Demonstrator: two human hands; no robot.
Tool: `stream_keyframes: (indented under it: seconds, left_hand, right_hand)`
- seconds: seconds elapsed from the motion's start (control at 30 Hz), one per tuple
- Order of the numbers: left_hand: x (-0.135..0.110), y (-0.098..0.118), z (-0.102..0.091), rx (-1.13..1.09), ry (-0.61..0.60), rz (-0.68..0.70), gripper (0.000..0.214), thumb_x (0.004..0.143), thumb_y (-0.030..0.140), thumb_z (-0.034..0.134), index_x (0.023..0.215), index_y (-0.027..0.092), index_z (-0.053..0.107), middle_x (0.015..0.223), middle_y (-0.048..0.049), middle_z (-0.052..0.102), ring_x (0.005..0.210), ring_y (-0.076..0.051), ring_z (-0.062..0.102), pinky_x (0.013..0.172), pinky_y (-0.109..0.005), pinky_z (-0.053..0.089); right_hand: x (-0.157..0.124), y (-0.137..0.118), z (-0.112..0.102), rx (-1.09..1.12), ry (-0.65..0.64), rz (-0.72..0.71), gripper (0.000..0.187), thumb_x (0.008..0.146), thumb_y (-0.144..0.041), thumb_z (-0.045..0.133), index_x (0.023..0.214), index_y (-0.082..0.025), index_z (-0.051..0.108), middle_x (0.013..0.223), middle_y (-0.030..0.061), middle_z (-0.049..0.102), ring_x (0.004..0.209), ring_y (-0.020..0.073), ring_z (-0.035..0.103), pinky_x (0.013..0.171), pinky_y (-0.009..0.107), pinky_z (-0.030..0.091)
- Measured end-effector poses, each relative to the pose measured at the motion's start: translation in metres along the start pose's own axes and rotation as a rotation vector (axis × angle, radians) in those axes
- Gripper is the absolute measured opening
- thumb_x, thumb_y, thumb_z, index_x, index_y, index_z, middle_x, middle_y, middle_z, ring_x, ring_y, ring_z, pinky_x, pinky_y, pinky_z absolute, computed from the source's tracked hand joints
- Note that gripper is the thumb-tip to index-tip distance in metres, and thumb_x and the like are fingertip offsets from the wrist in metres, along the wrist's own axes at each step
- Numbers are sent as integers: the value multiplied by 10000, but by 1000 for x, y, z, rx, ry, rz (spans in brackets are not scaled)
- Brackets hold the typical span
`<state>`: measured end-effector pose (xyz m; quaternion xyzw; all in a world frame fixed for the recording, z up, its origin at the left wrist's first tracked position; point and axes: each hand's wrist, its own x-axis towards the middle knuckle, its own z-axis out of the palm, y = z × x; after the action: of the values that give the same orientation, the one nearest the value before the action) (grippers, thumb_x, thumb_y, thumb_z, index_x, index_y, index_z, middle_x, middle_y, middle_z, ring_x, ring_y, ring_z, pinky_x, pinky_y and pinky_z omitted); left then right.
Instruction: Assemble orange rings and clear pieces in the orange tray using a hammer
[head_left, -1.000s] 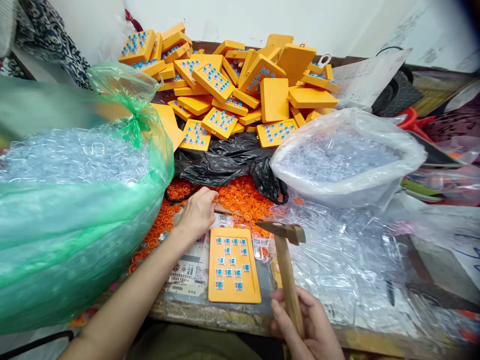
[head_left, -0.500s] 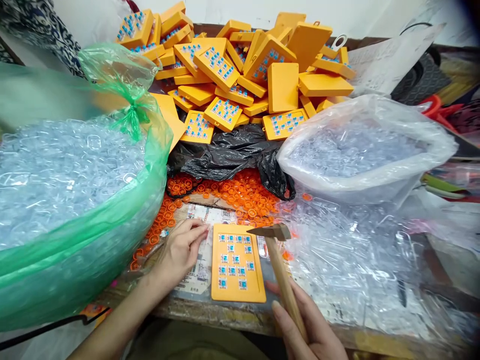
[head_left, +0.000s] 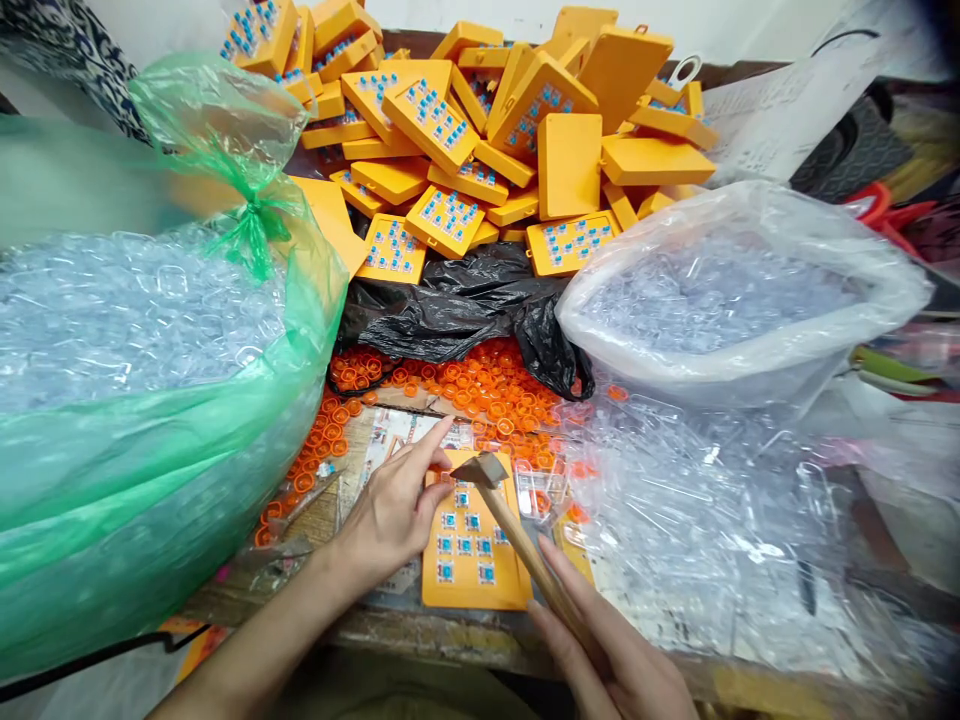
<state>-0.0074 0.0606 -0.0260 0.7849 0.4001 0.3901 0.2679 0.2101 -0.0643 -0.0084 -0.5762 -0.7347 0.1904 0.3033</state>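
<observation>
A flat yellow plastic panel [head_left: 480, 590] with rows of small blue switches [head_left: 465, 545] lies at the table's front edge. My left hand [head_left: 397, 500] is at its upper left corner, index finger stretched out, thumb and fingers apart; nothing shows in its grip. My right hand [head_left: 607, 640] is closed round the wooden handle of a hammer [head_left: 536, 565]. The hammer's metal head is over the panel's top row, its pointed end close to my left thumb and fingers. Head and handle hide several switches; whether the head touches the panel, I cannot tell.
Yellow cases [head_left: 570, 165] are piled at the back above a black plastic bag [head_left: 465, 310]. Orange rings [head_left: 487, 395] lie before it. A green bag [head_left: 247, 400] of clear pieces stands left, a white bag [head_left: 675, 370] right, with clear plastic pieces [head_left: 697, 520] spread below.
My left hand has moved right onto the panel's upper left corner, and its fingers have spread. The hammer head has swung left, from the panel's right edge to over its top row.
</observation>
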Motion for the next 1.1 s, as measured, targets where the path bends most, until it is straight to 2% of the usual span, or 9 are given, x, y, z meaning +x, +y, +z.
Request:
stream_keyframes:
  seconds: [0.17,0.27,0.33,0.43,0.53,0.7,0.8,0.9,1.1]
  left_hand:
    - [-2,-2,2,-30,8,-14,620,871,129,527,1451,206,321,965,-66,689,882,-191,659,816,-363,567]
    - [-1,-1,-1,-88,-18,-99,647,843,135,567,1444,168,330,968,-69,712,907,-197,671,850,-379,564]
    - [5,1,-7,-107,-56,-182,647,814,175,630,1412,136,384,1002,-81,723,901,-192,685,838,-353,576]
    - [25,-1,-16,111,-32,-190,408,826,231,640,1221,143,593,1085,-88,715,942,-185,679,866,-329,563]
    - [52,-14,-17,368,66,-155,234,871,143,524,1048,134,677,1076,-107,697,1015,-218,634,937,-391,511]
    - [77,-39,-9,495,61,-170,228,836,87,483,855,124,707,846,-110,680,824,-246,622,809,-423,524]
    - [72,-39,-10,519,44,-122,243,850,105,476,908,142,708,847,-92,688,797,-227,611,793,-393,526]
    - [53,-32,-15,524,56,-57,276,874,114,464,1034,132,688,881,-109,700,824,-237,609,798,-402,526]
    - [5,-30,-19,491,76,25,289,881,95,443,931,153,722,920,-115,701,826,-219,638,756,-367,562]
  right_hand:
    - [8,-4,-1,-70,-12,-66,646,922,-115,485,1496,-328,280,1362,37,571,1110,216,638,775,187,579]
    - [3,2,0,-71,-68,-64,627,926,-121,474,1493,-317,294,1374,43,558,1143,217,613,835,212,561]
    - [-2,7,3,-45,-21,1,589,936,-159,484,1478,-326,327,1354,24,578,1149,198,609,880,221,535]
    - [-4,8,12,9,113,174,530,939,-257,521,1448,-301,381,1346,21,588,1173,192,595,949,269,497]
    - [-1,6,24,71,193,319,547,918,-360,547,1428,-222,404,1424,70,509,1277,243,504,1051,401,420]
    - [3,13,32,82,63,337,580,921,-371,528,1450,-186,383,1444,98,472,1303,263,461,1024,401,461]
    - [1,18,31,56,39,300,593,904,-355,554,1455,-205,392,1427,92,490,1269,274,495,967,367,513]
    - [0,14,34,70,95,337,598,900,-380,550,1447,-190,403,1416,101,505,1260,279,510,966,372,511]
    - [2,9,42,198,187,459,614,881,-453,551,1427,-198,431,1345,110,584,1207,280,573,1026,422,447]
